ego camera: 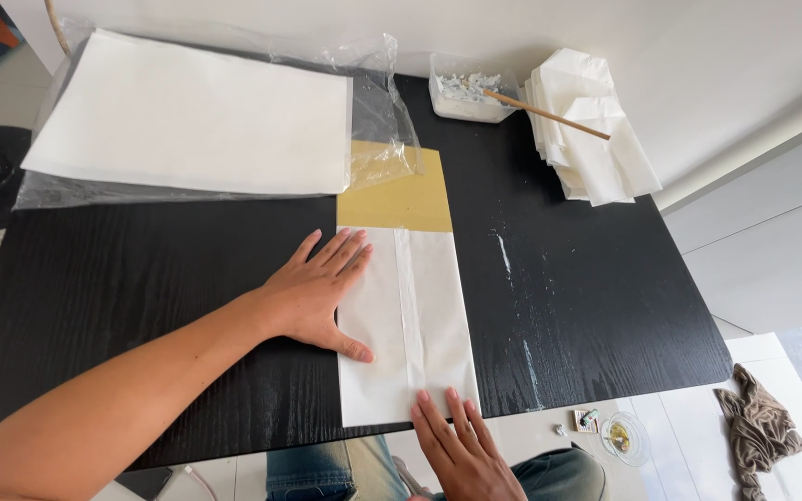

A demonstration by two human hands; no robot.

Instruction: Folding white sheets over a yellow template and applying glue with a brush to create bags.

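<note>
A folded white paper sheet (424,320) lies on a black table (141,278), its flaps overlapping in a centre seam. It covers the near part of a yellow board (410,199). My left hand (319,292) lies flat, fingers spread, on the paper's left edge. My right hand (461,450) rests flat with its fingertips on the paper's near edge at the table's front.
A stack of large white sheets (187,111) sits in a clear plastic wrap at the back left. A small plastic tub (466,93) with a wooden stick (549,116) stands at the back, next to a pile of folded white paper (587,130). White smears streak the table's right side.
</note>
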